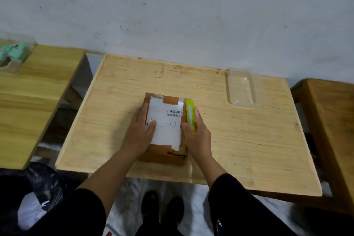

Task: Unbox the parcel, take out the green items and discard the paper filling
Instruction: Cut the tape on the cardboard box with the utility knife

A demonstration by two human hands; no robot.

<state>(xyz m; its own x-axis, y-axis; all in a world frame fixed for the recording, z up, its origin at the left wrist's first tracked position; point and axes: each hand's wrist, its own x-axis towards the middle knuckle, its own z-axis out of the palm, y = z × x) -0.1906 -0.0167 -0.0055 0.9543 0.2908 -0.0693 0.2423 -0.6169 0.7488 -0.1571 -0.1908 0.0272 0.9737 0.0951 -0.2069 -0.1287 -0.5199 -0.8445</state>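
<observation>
A closed brown cardboard parcel [164, 151] with a white shipping label [166, 126] lies in the middle of the wooden table [249, 136]. My left hand [138, 133] rests flat on the parcel's left side, thumb on the label. My right hand [197, 134] is at the parcel's right edge and grips a lime-green utility knife [190, 114], which lies along that edge. The parcel's tape looks unbroken and its contents are hidden.
A clear plastic tray [240, 88] lies at the table's back right. On a second table [28, 97] at the left, a clear container holds mint-green items [13, 53]. A black rubbish bag [32, 203] stands at lower left. A wooden stool [329, 113] is at the right.
</observation>
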